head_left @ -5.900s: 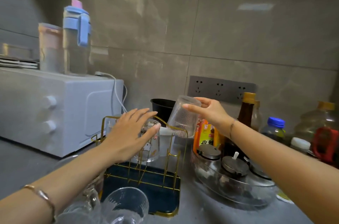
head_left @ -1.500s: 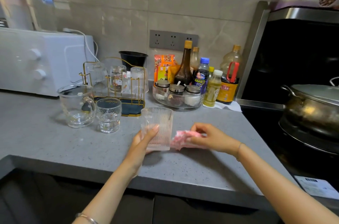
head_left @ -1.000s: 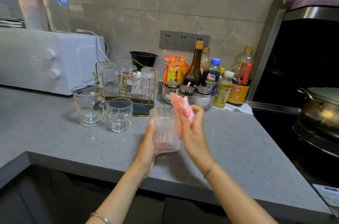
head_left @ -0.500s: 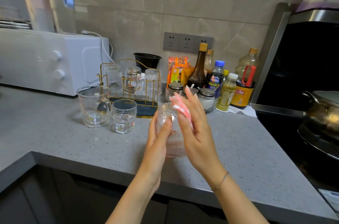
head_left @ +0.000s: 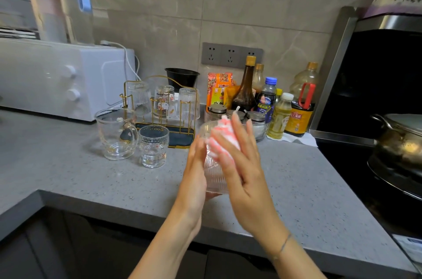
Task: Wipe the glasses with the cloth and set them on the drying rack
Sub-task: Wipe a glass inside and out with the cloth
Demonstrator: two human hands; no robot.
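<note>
The ribbed glass [head_left: 215, 176] is off the counter [head_left: 91, 176], sandwiched between my two hands directly in front of me and tilted with its mouth toward 12 o'clock, so that the side wall faces the wiping hand. My left hand [head_left: 194, 178] lies against the wall of the glass at its 9 o'clock side and acts as the backstop. The fingers are blurred and the thumb is hidden, so I cannot tell whether they wrap the glass or only brace it. My right hand [head_left: 242, 164] is flat, fingers straight and spread, and presses the pink-and-white cloth [head_left: 222, 139] onto the upper wall near the rim. A flat palm puts the cloth's broad face against the ribs. In my judgement the wiping step is under way and placement is not yet due. The drying rack [head_left: 180, 140] stands at 11 o'clock, near the wall, with three inverted glasses [head_left: 188, 103] on its posts. A glass mug [head_left: 116, 133] and a small glass [head_left: 153, 146] stand upright just in front of it at 10 o'clock, probably awaiting wiping.
</note>
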